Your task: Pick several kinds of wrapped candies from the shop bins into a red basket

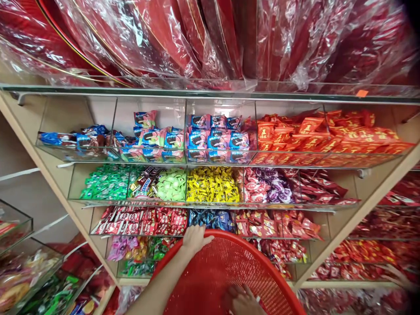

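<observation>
A red plastic basket (226, 258) with meshed walls is tilted toward me in front of the shelves. My left hand (195, 239) grips its far rim, fingers over the edge and thumb along the inner side. Inside the basket, low in view, my right hand (241, 301) is smeared by motion; whether it holds anything cannot be made out. Just beyond my left hand lie dark blue wrapped sweets (213, 220), next to red-and-white packets (141, 220).
Clear shelf bins hold yellow sweets (213, 184), green sweets (106, 181), blue-pink cookie packs (216, 139) and orange-red packets (305, 133). A glass shelf edge (210, 92) runs below plastic-wrapped red items (157, 39). Another person's hand (393, 274) shows blurred at the right.
</observation>
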The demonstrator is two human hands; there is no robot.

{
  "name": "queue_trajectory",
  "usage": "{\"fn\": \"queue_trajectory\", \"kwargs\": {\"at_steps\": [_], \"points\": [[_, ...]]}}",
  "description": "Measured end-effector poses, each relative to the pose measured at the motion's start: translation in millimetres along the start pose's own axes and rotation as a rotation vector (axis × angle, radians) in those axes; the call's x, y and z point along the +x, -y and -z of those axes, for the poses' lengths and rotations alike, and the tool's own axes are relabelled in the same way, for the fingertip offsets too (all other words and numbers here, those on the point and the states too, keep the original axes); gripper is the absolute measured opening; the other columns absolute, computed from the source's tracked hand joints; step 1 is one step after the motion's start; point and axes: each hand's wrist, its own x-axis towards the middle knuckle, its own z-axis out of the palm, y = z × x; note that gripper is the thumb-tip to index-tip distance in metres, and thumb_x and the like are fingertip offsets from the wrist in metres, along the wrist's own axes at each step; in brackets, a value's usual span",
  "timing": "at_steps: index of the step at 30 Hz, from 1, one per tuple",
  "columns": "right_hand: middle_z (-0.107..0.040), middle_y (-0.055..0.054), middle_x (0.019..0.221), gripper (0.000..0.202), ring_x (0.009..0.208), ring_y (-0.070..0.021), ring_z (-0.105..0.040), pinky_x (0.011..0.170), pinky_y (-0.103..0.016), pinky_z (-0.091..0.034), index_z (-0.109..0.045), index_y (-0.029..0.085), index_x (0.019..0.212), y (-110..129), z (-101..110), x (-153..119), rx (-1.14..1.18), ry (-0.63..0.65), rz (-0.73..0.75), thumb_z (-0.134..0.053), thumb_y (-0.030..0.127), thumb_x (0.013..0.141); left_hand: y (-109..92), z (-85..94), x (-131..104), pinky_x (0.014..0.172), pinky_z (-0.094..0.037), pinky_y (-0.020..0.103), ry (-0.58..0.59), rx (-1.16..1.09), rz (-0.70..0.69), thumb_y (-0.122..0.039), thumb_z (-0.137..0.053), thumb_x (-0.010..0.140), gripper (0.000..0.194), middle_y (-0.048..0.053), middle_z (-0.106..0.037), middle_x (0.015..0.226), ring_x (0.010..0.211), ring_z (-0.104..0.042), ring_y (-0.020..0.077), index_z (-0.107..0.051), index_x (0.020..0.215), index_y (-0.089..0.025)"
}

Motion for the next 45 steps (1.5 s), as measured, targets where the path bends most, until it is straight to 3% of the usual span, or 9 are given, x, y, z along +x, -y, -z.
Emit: {"fn": "queue_trajectory", "kwargs": {"at_steps": [3,8,17,22,28,33,38,41,45], "points": [[-0.055,-0.011,0.117,0.036,0.114,-0.0296,-0.044,0.101,-0.050,-0.024,-0.057,0.022,0.110,5.5,27.3,-12.9,0.112,-0.001,-0.007,-0.050,0.036,0.078,-2.9,0.7,-4.1,0.073,-0.044,0.036,0.004,0.003,0.013,-0.064,-0.030,0.077,0.059,0.011,-0.065,0.086,0.084,-0.060,0.0262,-0.059,0.099,-0.018],[-0.058,-0.010,0.110,0.043,0.106,-0.0250,-0.049,0.096,-0.039,-0.030,-0.056,0.021,0.107,-3.0,53.8,-28.7,0.272,-0.178,-0.031,-0.034,0.049,0.084,-6.3,1.4,-12.8,0.072,-0.044,0.034,0.038,-0.002,0.050,-0.061,-0.033,0.078,0.054,0.011,-0.065,0.087,0.084,-0.061,0.0255,-0.058,0.098,-0.018],[-0.062,-0.008,0.092,0.048,0.091,-0.0200,-0.055,0.082,-0.028,-0.039,-0.059,0.019,0.086,-25.8,72.6,-35.4,0.410,-0.404,-0.016,-0.023,0.051,0.087,-18.4,9.3,-17.2,0.074,-0.044,0.033,0.058,-0.040,0.080,-0.059,-0.031,0.080,0.051,0.011,-0.065,0.091,0.087,-0.061,0.0244,-0.057,0.098,-0.019],[-0.062,-0.010,0.100,0.049,0.097,-0.0201,-0.055,0.085,-0.028,-0.040,-0.058,0.018,0.096,-36.7,77.9,-35.9,0.464,-0.502,0.007,-0.023,0.051,0.087,-25.3,21.6,-14.4,0.076,-0.044,0.034,0.040,-0.025,0.067,-0.064,-0.027,0.078,0.059,0.012,-0.065,0.090,0.087,-0.061,0.0252,-0.059,0.096,-0.018],[-0.061,-0.009,0.107,0.044,0.102,-0.0214,-0.053,0.091,-0.033,-0.039,-0.057,0.019,0.102,-42.1,82.8,-30.1,0.534,-0.582,0.035,-0.030,0.050,0.086,-25.6,37.3,-13.6,0.074,-0.044,0.032,0.012,-0.010,0.061,-0.060,-0.033,0.079,0.051,0.011,-0.065,0.090,0.087,-0.061,0.0243,-0.059,0.093,-0.019],[-0.060,-0.008,0.109,0.041,0.103,-0.0214,-0.053,0.092,-0.035,-0.039,-0.055,0.020,0.107,-30.6,135.7,-19.9,0.441,-0.684,0.138,-0.034,0.047,0.085,-15.2,54.9,-12.9,0.074,-0.043,0.031,-0.017,-0.019,0.100,-0.062,-0.030,0.078,0.052,0.010,-0.064,0.090,0.088,-0.060,0.0242,-0.057,0.093,-0.020],[-0.058,-0.008,0.109,0.038,0.103,-0.0193,-0.051,0.092,-0.033,-0.038,-0.050,0.018,0.113,-13.4,196.9,12.6,0.268,-0.804,0.246,-0.035,0.041,0.086,0.6,67.3,-11.1,0.074,-0.043,0.032,-0.036,-0.029,0.135,-0.063,-0.029,0.078,0.054,0.010,-0.065,0.090,0.088,-0.060,0.0249,-0.057,0.095,-0.020],[-0.055,-0.010,0.111,0.042,0.104,-0.0206,-0.049,0.091,-0.033,-0.038,-0.044,0.016,0.118,0.3,218.3,38.6,0.134,-0.840,0.189,-0.036,0.041,0.085,10.8,69.1,-10.2,0.075,-0.043,0.032,-0.055,-0.034,0.143,-0.063,-0.028,0.078,0.055,0.011,-0.064,0.090,0.088,-0.060,0.0252,-0.057,0.095,-0.020],[-0.052,-0.014,0.107,0.048,0.098,-0.0252,-0.052,0.079,-0.035,-0.042,-0.043,0.015,0.116,22.5,232.5,68.1,-0.048,-0.776,-0.030,-0.035,0.049,0.084,21.6,67.7,-6.9,0.074,-0.043,0.032,-0.068,-0.033,0.138,-0.063,-0.028,0.078,0.055,0.011,-0.064,0.089,0.087,-0.060,0.0251,-0.058,0.094,-0.019]]}}
